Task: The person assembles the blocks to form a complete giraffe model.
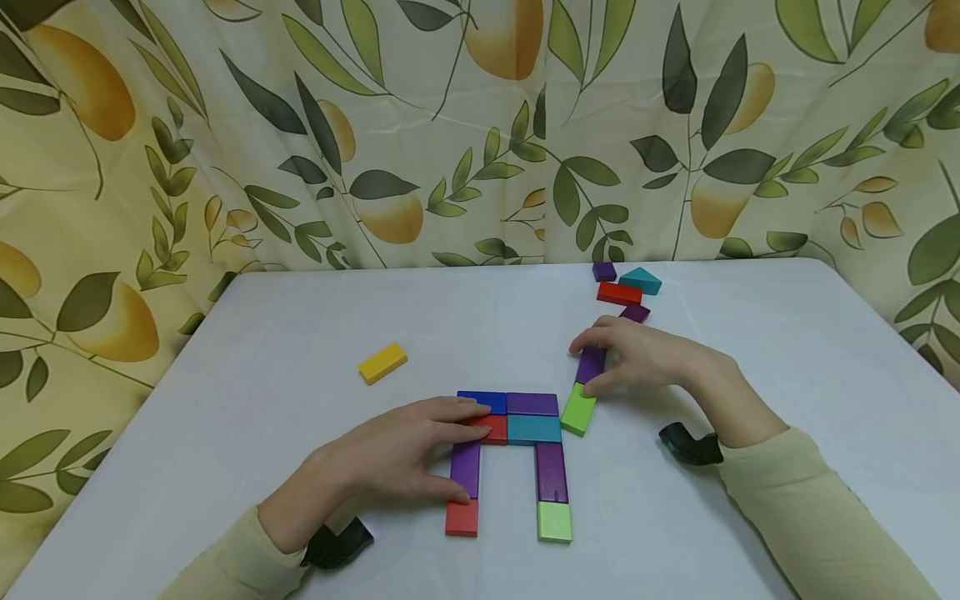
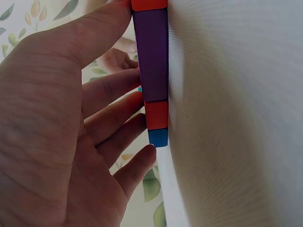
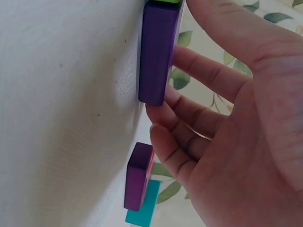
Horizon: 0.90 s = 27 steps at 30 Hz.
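Just right of the joined blocks [image 1: 534,429], my right hand [image 1: 645,354] curls lightly around the purple block [image 1: 592,364], which meets the lime block [image 1: 578,410]. My left hand [image 1: 393,446], loosely spread, touches the joined blocks; gentle, even pressure should keep those 2 aligned.

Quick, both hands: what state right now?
Left hand: open, fingers touching a blue block and red block.
Right hand: closed, holding a purple block.
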Motion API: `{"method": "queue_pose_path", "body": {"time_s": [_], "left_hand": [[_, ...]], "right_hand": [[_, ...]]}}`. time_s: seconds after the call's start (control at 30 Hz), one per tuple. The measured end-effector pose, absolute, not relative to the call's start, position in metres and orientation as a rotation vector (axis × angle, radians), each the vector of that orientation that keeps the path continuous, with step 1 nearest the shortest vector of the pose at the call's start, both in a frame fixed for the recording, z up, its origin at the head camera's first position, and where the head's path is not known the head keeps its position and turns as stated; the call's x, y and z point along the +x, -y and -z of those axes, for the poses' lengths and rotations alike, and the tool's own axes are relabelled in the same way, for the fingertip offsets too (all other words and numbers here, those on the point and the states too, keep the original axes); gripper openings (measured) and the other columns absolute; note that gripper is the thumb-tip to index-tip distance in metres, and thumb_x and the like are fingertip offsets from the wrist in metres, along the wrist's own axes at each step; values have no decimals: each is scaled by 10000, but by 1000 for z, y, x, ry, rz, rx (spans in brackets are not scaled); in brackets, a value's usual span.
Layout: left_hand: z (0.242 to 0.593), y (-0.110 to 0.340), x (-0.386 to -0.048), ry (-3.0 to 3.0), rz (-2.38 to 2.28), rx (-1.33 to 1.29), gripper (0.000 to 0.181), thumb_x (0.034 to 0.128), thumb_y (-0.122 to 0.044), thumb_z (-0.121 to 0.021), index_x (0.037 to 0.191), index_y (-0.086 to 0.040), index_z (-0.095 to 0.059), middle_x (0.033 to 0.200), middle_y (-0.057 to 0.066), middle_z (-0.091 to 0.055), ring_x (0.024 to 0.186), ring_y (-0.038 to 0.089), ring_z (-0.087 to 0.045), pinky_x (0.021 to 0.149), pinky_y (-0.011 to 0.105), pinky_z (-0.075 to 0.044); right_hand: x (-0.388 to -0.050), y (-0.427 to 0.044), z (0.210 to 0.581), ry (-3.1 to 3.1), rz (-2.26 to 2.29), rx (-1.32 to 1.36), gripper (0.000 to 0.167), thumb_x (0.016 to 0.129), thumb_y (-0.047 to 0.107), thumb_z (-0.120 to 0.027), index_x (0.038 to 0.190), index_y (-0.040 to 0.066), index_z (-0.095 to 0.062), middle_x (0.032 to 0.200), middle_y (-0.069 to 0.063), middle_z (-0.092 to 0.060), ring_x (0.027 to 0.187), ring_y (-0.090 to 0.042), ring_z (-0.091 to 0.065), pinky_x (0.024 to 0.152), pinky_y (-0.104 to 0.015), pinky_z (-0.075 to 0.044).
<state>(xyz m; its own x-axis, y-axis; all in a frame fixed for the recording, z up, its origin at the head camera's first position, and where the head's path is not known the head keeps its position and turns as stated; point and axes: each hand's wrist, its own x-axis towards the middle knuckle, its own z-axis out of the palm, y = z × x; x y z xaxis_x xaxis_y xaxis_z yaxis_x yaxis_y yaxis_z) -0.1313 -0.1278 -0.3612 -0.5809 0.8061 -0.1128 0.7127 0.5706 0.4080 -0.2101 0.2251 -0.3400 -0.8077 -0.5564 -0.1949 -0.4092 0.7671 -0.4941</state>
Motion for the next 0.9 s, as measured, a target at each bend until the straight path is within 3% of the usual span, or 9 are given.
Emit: {"method": "queue_pose_path", "body": {"time_s": [0.63, 0.9], "left_hand": [[361, 128, -132, -2505, -465, 1241, 685, 891, -487, -744, 1486, -217, -538, 1603, -107, -333, 1483, 143, -259, 1161, 391, -319], [361, 127, -132, -2508, -459, 1239, 691, 887, -490, -747, 1487, -219, -536, 1603, -103, -336, 1482, 146, -263, 1158, 389, -325]], "right_hand": [[-208, -223, 340, -2635, 574, -766, 457, 860, 341, -809, 1259, 147, -701, 1258, -114, -562, 1212, -342, -495, 1016, -586, -443], [-201, -220, 338, -2612, 515, -723, 666, 794, 472, -830, 1358, 175, -634, 1312, -162, -483, 1205, -360, -449, 946, -551, -489]]}}
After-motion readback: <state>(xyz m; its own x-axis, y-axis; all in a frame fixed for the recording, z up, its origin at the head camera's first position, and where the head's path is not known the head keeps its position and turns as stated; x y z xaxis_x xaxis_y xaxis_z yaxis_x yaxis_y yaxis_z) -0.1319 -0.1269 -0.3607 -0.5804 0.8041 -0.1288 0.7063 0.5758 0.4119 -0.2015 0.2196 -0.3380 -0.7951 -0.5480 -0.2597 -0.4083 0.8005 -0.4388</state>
